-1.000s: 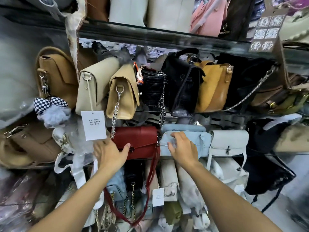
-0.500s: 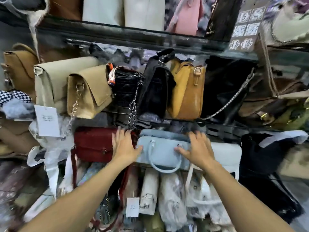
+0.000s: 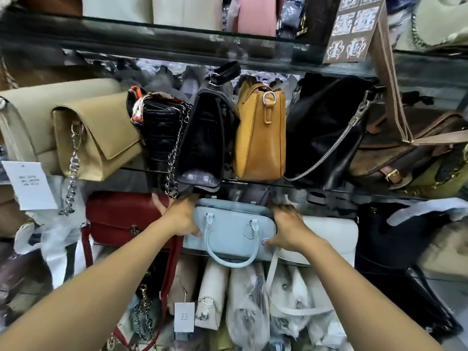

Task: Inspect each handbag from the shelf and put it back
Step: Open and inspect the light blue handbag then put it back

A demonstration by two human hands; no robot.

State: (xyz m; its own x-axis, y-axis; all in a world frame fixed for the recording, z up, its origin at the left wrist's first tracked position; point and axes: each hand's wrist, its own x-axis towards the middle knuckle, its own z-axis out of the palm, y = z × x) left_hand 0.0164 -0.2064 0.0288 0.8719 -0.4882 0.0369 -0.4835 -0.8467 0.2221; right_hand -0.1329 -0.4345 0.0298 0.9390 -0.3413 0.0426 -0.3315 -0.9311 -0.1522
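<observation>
The blue bag (image 3: 234,228) is pale, smooth and dome-topped, with a zip running along its crest. Two slim loop handles are fixed to its front by small white tabs, and the front handle hangs down past the bottom edge. It stands upright at the front of the shelf (image 3: 298,264), in the middle row, facing out.

Both hands hold it by the ends. The left hand (image 3: 181,216) grips the left end, with the thumb across the front lower corner and the fingers reaching up over the top. The right hand (image 3: 287,224) curls over the right shoulder of the bag, fingers bent down behind it and the thumb pressed to the front near the handle tab.

A red bag (image 3: 119,216) with a small metal clasp touches it on the left, its red strap hanging below the shelf. A white bag (image 3: 329,239) sits just beside it on the right, partly behind the right hand. On the row above stand a mustard bag (image 3: 260,138) and black bags, one with a chain (image 3: 174,158) dangling near the left hand's fingers. Plastic-wrapped pale bags fill the row below.
</observation>
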